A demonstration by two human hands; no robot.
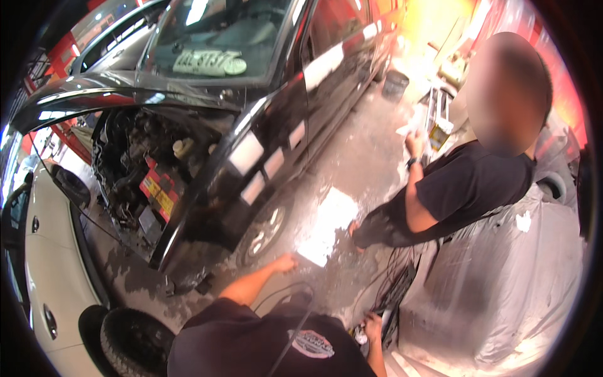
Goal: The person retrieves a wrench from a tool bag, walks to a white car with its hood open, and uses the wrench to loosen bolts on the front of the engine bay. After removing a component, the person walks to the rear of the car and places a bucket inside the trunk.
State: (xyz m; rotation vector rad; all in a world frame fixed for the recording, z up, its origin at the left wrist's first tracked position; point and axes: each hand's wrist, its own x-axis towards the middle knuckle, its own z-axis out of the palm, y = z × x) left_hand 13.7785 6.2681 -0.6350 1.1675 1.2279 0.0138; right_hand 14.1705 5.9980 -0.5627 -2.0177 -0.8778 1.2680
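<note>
My left hand reaches forward beside the front wheel of a black car, its fingers curled in, with nothing visible in them. Low on the right, my right hand is closed around a small tool with pale metallic parts; its exact kind is hard to make out. Pale rectangular patches cover parts of the black front fender. A thin dark hose or cable curves near my left forearm.
A person in dark clothes stands at the right, holding something white. Behind them is a grey covered vehicle. The black car's raised hood exposes its engine bay. A loose tyre, light-coloured car and dark bucket stand around.
</note>
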